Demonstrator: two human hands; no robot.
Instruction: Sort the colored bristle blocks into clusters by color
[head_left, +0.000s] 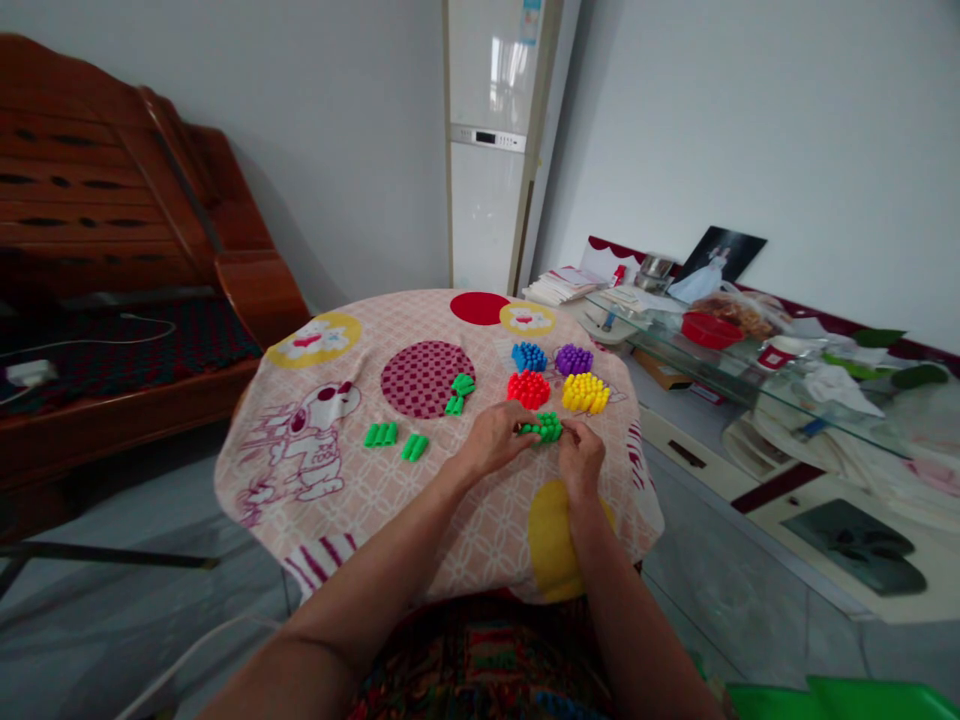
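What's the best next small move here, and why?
Probably press the green cluster together between the left hand and the right hand: both are at its sides, and its left end looks thinner than the rest.

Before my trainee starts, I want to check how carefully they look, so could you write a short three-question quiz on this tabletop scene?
1. What colour are the pieces between the left hand and the right hand?
a) purple
b) green
c) yellow

2. True or false: the blue cluster lies farther from the person than the red cluster.

3. Which cluster lies beside the red one, to its right in the picture?

Key:
1. b, the green pieces.
2. True.
3. The yellow cluster.
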